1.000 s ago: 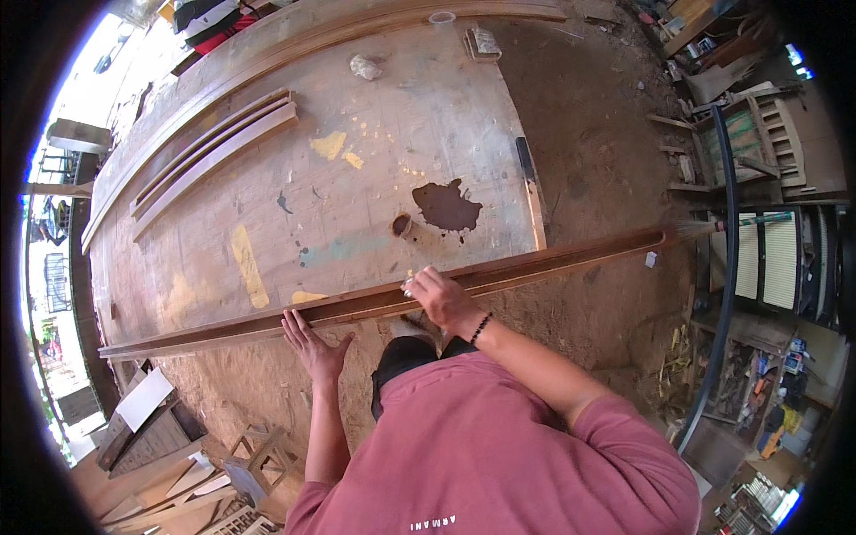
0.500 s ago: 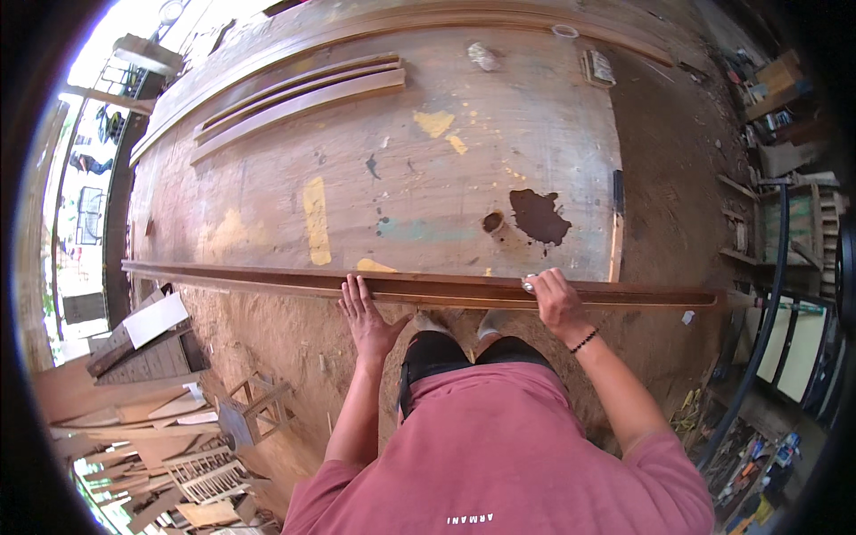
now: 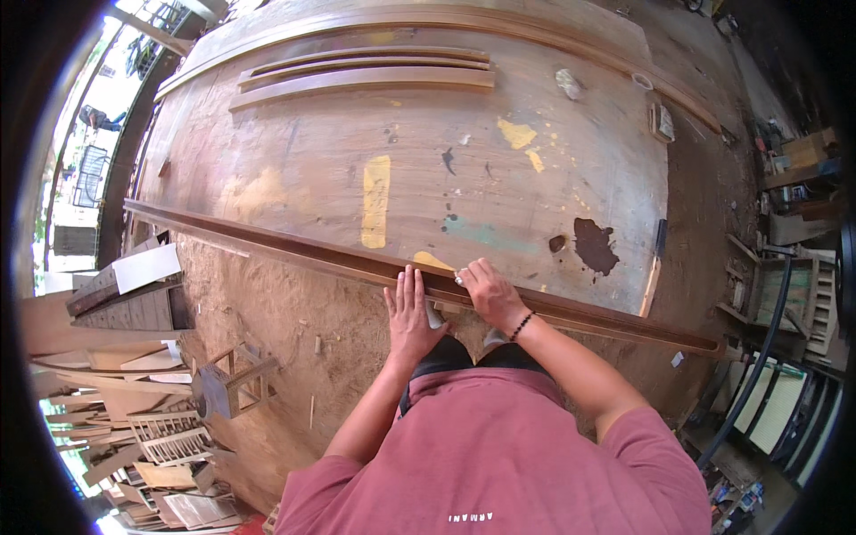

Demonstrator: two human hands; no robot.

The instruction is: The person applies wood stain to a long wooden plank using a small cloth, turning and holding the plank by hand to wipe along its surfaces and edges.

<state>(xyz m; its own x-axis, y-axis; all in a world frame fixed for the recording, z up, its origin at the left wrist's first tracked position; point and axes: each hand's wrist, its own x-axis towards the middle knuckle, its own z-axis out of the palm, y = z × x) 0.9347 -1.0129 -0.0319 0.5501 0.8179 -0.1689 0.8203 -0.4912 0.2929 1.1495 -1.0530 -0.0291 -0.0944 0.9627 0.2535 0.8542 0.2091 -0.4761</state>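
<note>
A long reddish-brown wooden strip [image 3: 267,241] lies along the near edge of a big paint-stained plywood table [image 3: 428,169]. My left hand [image 3: 410,312] rests flat, fingers spread, against the near side of the strip. My right hand [image 3: 486,292] presses on top of the strip just to its right, with a dark bracelet on the wrist and something small and white at the fingertips. Whether the right hand's fingers wrap the strip I cannot tell.
Curved wooden strips [image 3: 366,71] lie at the table's far side, and a small brush-like tool [image 3: 662,122] at the far right. Sawdust covers the floor [image 3: 285,330]. A small wooden stool [image 3: 234,383] and stacked offcuts [image 3: 134,419] stand at left. Frames and shelves [image 3: 785,303] crowd the right.
The long strip has swung in view from tilted up to the right to tilted down to the right. My two hands have drawn close together on it.
</note>
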